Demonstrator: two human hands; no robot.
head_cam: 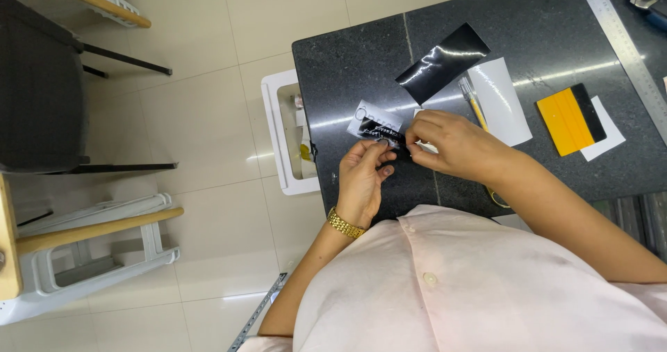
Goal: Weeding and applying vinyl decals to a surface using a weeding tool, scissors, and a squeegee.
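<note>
Both hands meet over the near left part of a black stone table. My left hand, with a gold bracelet at the wrist, pinches a small black-and-white sticker sheet by its near edge. My right hand grips the same sheet from the right with thumb and fingertips, and a thin white strip shows under its fingers. A craft knife with a yellow handle lies just beyond my right hand, partly hidden by it.
A glossy black vinyl piece and a white paper sheet lie farther back. A yellow and black squeegee rests on white paper at the right. A metal ruler runs along the far right. A white bin stands left of the table; stools stand on the tiled floor.
</note>
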